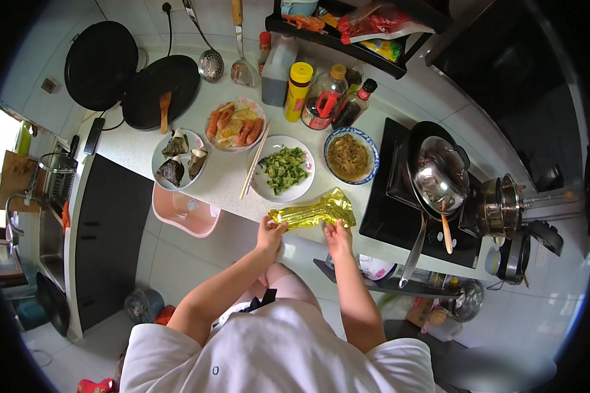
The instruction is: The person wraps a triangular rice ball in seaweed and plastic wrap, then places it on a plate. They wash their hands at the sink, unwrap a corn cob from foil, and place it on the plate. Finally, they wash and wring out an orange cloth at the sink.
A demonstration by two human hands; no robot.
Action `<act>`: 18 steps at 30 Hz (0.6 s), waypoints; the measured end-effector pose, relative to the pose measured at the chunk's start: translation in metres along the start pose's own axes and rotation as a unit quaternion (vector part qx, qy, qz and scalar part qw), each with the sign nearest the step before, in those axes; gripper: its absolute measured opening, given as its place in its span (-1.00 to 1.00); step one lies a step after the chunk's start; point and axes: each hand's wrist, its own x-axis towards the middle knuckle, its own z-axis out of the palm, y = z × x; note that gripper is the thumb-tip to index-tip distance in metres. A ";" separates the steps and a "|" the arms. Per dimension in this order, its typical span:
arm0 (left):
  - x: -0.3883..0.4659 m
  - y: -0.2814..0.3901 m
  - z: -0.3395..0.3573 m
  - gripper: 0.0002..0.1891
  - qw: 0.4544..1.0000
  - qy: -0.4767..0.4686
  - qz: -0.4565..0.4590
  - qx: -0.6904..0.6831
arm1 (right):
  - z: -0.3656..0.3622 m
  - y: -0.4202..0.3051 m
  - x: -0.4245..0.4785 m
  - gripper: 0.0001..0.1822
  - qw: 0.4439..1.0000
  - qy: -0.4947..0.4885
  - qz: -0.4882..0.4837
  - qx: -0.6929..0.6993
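A shiny yellow-gold plastic food package [312, 212] spans both hands at the counter's front edge. My left hand [270, 235] grips its narrow left end. At its wider right end, my right hand [338, 237] holds the lower edge between thumb and fingers. Just beyond lies a plate of chopped green vegetables [282, 169], with chopsticks [255, 159] along its left side. A blue-rimmed bowl of brown food [351, 155] stands to the right. Further left are a plate of sausages and fried egg [234, 125] and a plate of seaweed-wrapped rice balls [179, 159].
On the right, a lidded wok [440, 172] sits on the black cooktop [383, 211], its handle [413, 253] jutting over the front edge. Sauce bottles [324, 100] line the back. An open electric griddle [161, 91] with a wooden spatula [164, 112] stands left; a pink bin [187, 213] is below the counter.
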 end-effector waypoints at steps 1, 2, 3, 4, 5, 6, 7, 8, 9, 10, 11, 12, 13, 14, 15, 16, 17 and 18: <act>-0.002 0.004 -0.001 -0.49 1.000 0.011 0.002 0.019 | 0.002 0.004 0.002 -0.86 1.000 0.005 0.013 0.000; -0.004 0.009 -0.004 -0.50 0.999 0.021 0.003 0.037 | 0.003 0.008 0.003 -0.84 1.000 0.010 0.026 0.001; -0.004 0.015 -0.006 -0.51 0.998 0.032 0.009 0.055 | 0.009 0.011 0.005 -0.83 0.999 0.010 0.037 0.002; -0.002 0.015 -0.009 -0.53 0.995 0.051 0.039 0.080 | 0.015 0.013 0.006 -0.84 0.999 0.007 0.042 -0.003; 0.001 0.016 -0.012 -0.53 0.994 0.061 0.038 0.085 | 0.019 0.015 0.007 -0.84 0.999 0.004 0.046 -0.007; 0.003 0.018 -0.016 -0.53 0.993 0.071 0.037 0.090 | 0.024 0.017 0.007 -0.84 0.999 0.002 0.050 -0.011; 0.004 0.020 -0.018 -0.53 0.992 0.080 0.037 0.095 | 0.028 0.019 0.007 -0.84 0.998 0.000 0.054 -0.014; 0.004 0.020 -0.021 -0.52 0.993 0.083 0.041 0.069 | 0.032 0.021 0.006 -0.84 0.998 -0.002 0.058 -0.018; 0.001 0.023 -0.021 -0.51 0.995 0.084 0.046 0.042 | 0.033 0.023 0.007 -0.83 0.998 -0.004 0.060 -0.021; -0.002 0.026 -0.021 -0.50 0.995 0.085 0.050 0.016 | 0.034 0.025 0.007 -0.83 0.998 -0.006 0.063 -0.024; -0.004 0.031 -0.022 -0.49 0.995 0.083 0.049 0.029 | 0.034 0.027 0.006 -0.82 0.997 -0.007 0.066 -0.026; -0.007 0.035 -0.023 -0.48 0.995 0.081 0.047 0.042 | 0.033 0.029 0.006 -0.81 0.998 -0.018 0.058 -0.020; -0.008 0.037 -0.024 -0.47 0.994 0.078 0.045 0.055 | 0.031 0.029 0.006 -0.80 0.997 -0.020 0.069 -0.017; -0.006 0.036 -0.029 -0.44 0.995 0.059 0.039 0.071 | 0.029 0.028 0.007 -0.79 0.996 -0.022 0.081 -0.014; -0.004 0.037 -0.034 -0.41 0.995 0.038 0.033 0.086 | 0.028 0.027 0.007 -0.78 0.995 -0.025 0.091 -0.009; -0.002 0.039 -0.039 -0.38 0.994 0.017 0.028 0.102 | 0.026 0.027 0.006 -0.77 0.995 -0.007 0.095 -0.021; -0.002 0.040 -0.044 -0.36 0.998 0.004 0.012 0.066 | 0.024 0.026 0.005 -0.75 0.995 0.011 0.099 -0.033; -0.009 0.051 -0.045 -0.33 1.000 -0.011 -0.004 0.029 | 0.021 0.023 0.004 -0.74 0.993 0.030 0.101 -0.045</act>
